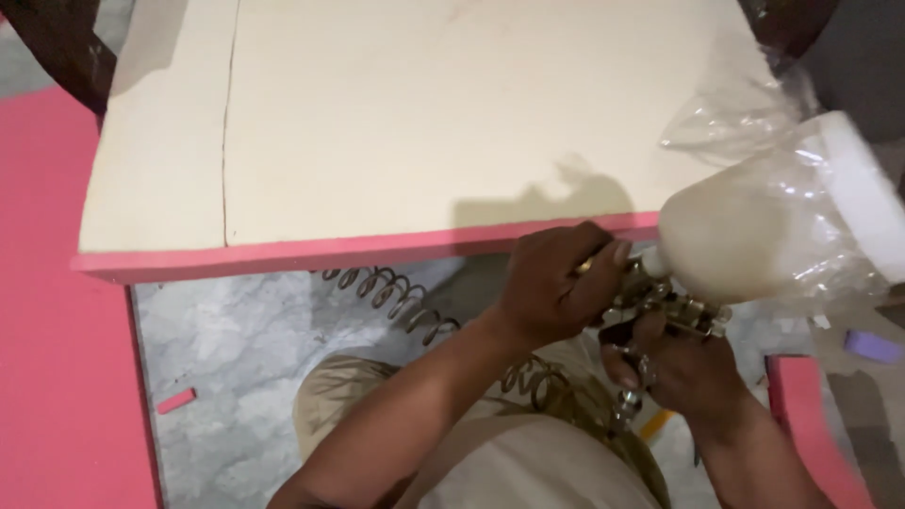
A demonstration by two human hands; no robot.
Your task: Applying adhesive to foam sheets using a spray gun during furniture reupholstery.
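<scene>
Spray gun: metal body, gripped at the handle by the right hand; its top is pinched by the left hand. Cup: white, wrapped in clear plastic, mounted above the gun. Coiled hose: trailed beneath. Foam slab: cream over pink, just beyond the hands.

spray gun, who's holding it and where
Both hands hold the spray gun. The right hand grips its handle from below; the left hand has its fingers on the metal body just under the plastic-wrapped cup.
</scene>
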